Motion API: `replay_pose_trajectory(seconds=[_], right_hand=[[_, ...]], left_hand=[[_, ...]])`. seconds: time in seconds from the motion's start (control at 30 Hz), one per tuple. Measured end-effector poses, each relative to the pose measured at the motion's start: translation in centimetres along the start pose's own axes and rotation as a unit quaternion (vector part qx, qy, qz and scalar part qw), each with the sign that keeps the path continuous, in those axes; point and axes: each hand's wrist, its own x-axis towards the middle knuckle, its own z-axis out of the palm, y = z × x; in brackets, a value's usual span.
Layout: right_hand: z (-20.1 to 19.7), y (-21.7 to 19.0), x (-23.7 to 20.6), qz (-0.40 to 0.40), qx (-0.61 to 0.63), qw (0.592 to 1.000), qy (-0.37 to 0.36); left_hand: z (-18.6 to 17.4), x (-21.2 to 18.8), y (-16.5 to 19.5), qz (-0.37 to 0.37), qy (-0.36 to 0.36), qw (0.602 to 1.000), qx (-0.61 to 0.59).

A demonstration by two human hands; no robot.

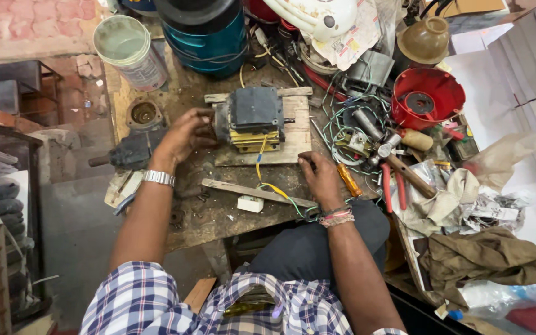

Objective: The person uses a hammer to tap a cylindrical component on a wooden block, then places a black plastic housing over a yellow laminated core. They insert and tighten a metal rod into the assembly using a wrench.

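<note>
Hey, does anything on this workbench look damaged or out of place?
The grey motor on the wooden board looks stripped open: bare yellow windings show, and loose yellow and green wires trail out. The left hand touches its side; the right hand rests on the bench. Tools lie jumbled at right.

The dull grey metal motor block sits on a pale, rough wooden board atop the grimy, scratched wooden tabletop, with a glossy red plastic bowl-shaped housing far right and crumpled khaki cloth near right.
</note>
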Motion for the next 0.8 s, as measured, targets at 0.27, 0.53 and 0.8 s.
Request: replay_pose_trajectory(seconds=[0.27, 0.53, 0.8], right_hand=[[-0.1, -0.4, 0.1, -0.003, -0.007, 1.0, -0.008], [-0.4, -0.1, 0.0, 0.001, -0.012, 1.0, -0.008], [-0.6, -0.4, 0.1, 0.001, -0.008, 1.0, -0.014]], left_hand=[[0.9, 1.2, -0.7, -0.094, 0.095, 0.989, 0.065], [1.3, 0.0, 0.5, -0.013, 0.061, 0.996, 0.07], [1.5, 0.9, 0.1, -0.142, 0.129, 0.976, 0.1]])
